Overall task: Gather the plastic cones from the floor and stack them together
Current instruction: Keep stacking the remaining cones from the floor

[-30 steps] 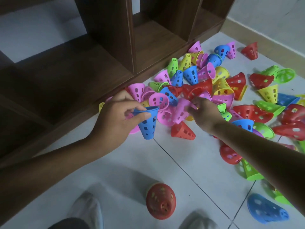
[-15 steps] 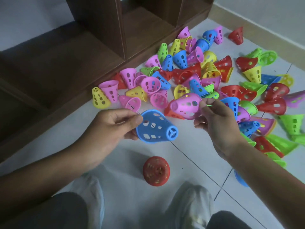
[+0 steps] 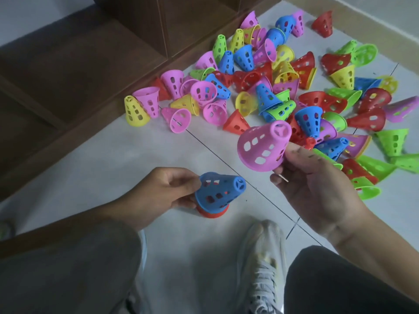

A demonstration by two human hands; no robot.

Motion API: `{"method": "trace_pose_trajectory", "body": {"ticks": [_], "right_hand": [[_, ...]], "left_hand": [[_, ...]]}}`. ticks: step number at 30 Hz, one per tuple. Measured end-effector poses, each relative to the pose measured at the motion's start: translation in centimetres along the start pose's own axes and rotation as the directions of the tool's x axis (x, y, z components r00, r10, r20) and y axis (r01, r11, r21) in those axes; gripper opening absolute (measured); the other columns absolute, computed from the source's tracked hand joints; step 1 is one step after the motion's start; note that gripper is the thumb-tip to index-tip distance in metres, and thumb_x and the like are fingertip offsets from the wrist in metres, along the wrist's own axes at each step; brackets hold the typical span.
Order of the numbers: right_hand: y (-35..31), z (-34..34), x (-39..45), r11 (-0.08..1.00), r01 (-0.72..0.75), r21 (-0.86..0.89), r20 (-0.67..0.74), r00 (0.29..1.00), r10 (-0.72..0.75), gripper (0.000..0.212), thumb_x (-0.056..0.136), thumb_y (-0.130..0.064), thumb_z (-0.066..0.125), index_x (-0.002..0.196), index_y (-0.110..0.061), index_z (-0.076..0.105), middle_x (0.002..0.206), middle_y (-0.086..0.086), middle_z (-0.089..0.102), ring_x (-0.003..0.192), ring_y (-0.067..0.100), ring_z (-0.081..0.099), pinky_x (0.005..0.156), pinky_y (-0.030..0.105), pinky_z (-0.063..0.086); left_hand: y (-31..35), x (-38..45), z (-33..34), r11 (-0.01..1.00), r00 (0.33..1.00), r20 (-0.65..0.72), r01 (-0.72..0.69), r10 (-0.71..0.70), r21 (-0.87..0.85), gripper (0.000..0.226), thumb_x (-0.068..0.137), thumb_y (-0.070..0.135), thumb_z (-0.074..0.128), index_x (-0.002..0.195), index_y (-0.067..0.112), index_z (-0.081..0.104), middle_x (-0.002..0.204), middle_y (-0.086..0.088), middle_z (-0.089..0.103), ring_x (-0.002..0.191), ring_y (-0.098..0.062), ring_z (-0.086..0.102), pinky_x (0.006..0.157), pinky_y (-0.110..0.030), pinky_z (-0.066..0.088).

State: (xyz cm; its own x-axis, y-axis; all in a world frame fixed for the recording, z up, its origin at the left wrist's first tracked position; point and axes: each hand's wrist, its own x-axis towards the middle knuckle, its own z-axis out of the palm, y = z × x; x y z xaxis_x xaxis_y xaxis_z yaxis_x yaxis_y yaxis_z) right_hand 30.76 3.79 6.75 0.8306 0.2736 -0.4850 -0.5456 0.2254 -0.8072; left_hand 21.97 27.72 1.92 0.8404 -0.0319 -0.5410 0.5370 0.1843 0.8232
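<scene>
From the head camera I look down at a pale tiled floor (image 3: 118, 168). My left hand (image 3: 156, 196) pinches a blue perforated plastic cone (image 3: 218, 192) at its wide rim, thumb on top and fingers under. The blue cone lies tilted, its narrow tip to the right, and it sits over a red plastic cone (image 3: 213, 213) that stands on the floor; only the red rim shows below it. I cannot tell if the blue cone is fully seated on the red one or only leaning on it.

My right hand (image 3: 313, 184) holds a pink perforated plastic cone (image 3: 264, 147) in the air, to the right of the blue cone and farther away. The fingers curl round its wide rim, and the narrow closed tip points up and away from me.

Far behind the hands, a loose heap of plastic cones (image 3: 283, 87) in pink, blue, yellow, green and red lies spread over the floor, many on their sides. On the far left is a dark brown wooden shelf unit (image 3: 79, 71), with a yellow cone just beside its base. Near me I see a pale grey laced sneaker (image 3: 260, 264) between my dark trouser legs.
</scene>
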Motion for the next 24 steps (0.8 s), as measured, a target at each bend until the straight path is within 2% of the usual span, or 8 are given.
{"method": "trace_pose_trajectory", "body": {"ticks": [2, 5, 9, 13, 16, 20, 22, 24], "right_hand": [[0.5, 0.0, -0.2, 0.999, -0.036, -0.001, 0.054, 0.998, 0.036, 0.019, 0.096, -0.012, 0.047, 0.106, -0.003, 0.062, 0.076, 0.007, 0.055, 0.061, 0.012, 0.050, 0.059, 0.021, 0.047], [1.9, 0.1, -0.3, 0.993, -0.093, -0.074, 0.083, 0.992, 0.099, 0.019, 0.091, -0.013, 0.053, 0.104, -0.002, 0.062, 0.074, 0.008, 0.056, 0.060, 0.013, 0.052, 0.059, 0.022, 0.047], [3.3, 0.2, -0.4, 0.978, -0.162, -0.131, 0.095, 0.980, 0.175, 0.017, 0.099, -0.009, 0.050, 0.104, 0.000, 0.063, 0.074, 0.010, 0.059, 0.062, 0.014, 0.054, 0.061, 0.023, 0.049], [3.4, 0.1, -0.4, 0.981, -0.179, -0.079, 0.117, 0.975, 0.188, 0.018, 0.098, -0.011, 0.050, 0.103, 0.000, 0.063, 0.073, 0.009, 0.060, 0.063, 0.014, 0.056, 0.061, 0.022, 0.052], [3.2, -0.3, -0.4, 0.986, -0.157, -0.061, 0.154, 0.974, 0.164, 0.021, 0.092, -0.013, 0.053, 0.101, 0.002, 0.064, 0.077, 0.012, 0.060, 0.065, 0.015, 0.056, 0.063, 0.023, 0.052], [3.5, -0.6, -0.4, 0.973, -0.172, -0.151, 0.197, 0.960, 0.200, 0.034, 0.092, -0.015, 0.055, 0.109, 0.015, 0.058, 0.087, 0.020, 0.057, 0.069, 0.018, 0.055, 0.067, 0.025, 0.051], [4.1, -0.6, -0.4, 0.962, -0.194, -0.190, 0.187, 0.955, 0.230, 0.028, 0.096, -0.010, 0.053, 0.108, 0.014, 0.059, 0.084, 0.020, 0.057, 0.069, 0.018, 0.056, 0.067, 0.025, 0.051], [4.8, -0.4, -0.3, 0.950, -0.216, -0.227, 0.158, 0.954, 0.254, 0.017, 0.098, -0.006, 0.052, 0.102, 0.007, 0.063, 0.077, 0.017, 0.058, 0.066, 0.018, 0.056, 0.068, 0.027, 0.050]], "left_hand": [[-0.6, 0.1, 0.0, 1.000, 0.999, -0.026, 0.022, -0.022, -0.020, 0.026, 0.086, 0.009, 0.067, 0.103, -0.009, 0.064, 0.085, -0.020, 0.071, 0.078, -0.027, 0.071, 0.078, -0.040, 0.063], [-1.4, 0.6, -0.3, 0.999, 0.996, -0.084, 0.034, -0.036, -0.026, 0.018, 0.088, 0.000, 0.068, 0.100, -0.010, 0.060, 0.085, -0.025, 0.069, 0.076, -0.031, 0.072, 0.071, -0.036, 0.062], [-2.2, 1.3, -1.1, 0.997, 0.995, -0.101, 0.033, -0.026, 0.066, 0.005, 0.088, -0.006, 0.068, 0.091, -0.005, 0.065, 0.082, -0.018, 0.070, 0.075, -0.026, 0.071, 0.070, -0.035, 0.063], [-2.7, 1.7, -1.4, 0.985, 0.997, -0.076, 0.043, -0.031, 0.168, 0.014, 0.086, -0.009, 0.071, 0.084, 0.005, 0.069, 0.075, -0.010, 0.070, 0.067, -0.021, 0.069, 0.067, -0.032, 0.062], [-3.0, 2.2, -1.7, 0.977, 0.997, -0.068, 0.050, -0.037, 0.208, 0.011, 0.087, -0.008, 0.071, 0.085, 0.003, 0.069, 0.074, -0.012, 0.070, 0.063, -0.023, 0.068, 0.064, -0.030, 0.060], [-2.5, 3.1, -2.8, 0.955, 0.998, -0.066, 0.034, -0.015, 0.295, 0.006, 0.089, 0.001, 0.073, 0.090, -0.003, 0.068, 0.081, -0.026, 0.070, 0.067, -0.027, 0.067, 0.068, -0.033, 0.060], [-1.9, 3.9, -3.4, 0.947, 0.995, -0.097, 0.029, 0.003, 0.319, 0.010, 0.088, 0.003, 0.074, 0.090, -0.004, 0.067, 0.082, -0.031, 0.068, 0.067, -0.030, 0.065, 0.064, -0.032, 0.060], [-1.1, 5.0, -4.0, 0.945, 0.993, -0.113, 0.002, 0.037, 0.327, 0.017, 0.083, 0.006, 0.081, 0.090, 0.000, 0.066, 0.076, -0.026, 0.067, 0.065, -0.029, 0.063, 0.059, -0.029, 0.057]]}}
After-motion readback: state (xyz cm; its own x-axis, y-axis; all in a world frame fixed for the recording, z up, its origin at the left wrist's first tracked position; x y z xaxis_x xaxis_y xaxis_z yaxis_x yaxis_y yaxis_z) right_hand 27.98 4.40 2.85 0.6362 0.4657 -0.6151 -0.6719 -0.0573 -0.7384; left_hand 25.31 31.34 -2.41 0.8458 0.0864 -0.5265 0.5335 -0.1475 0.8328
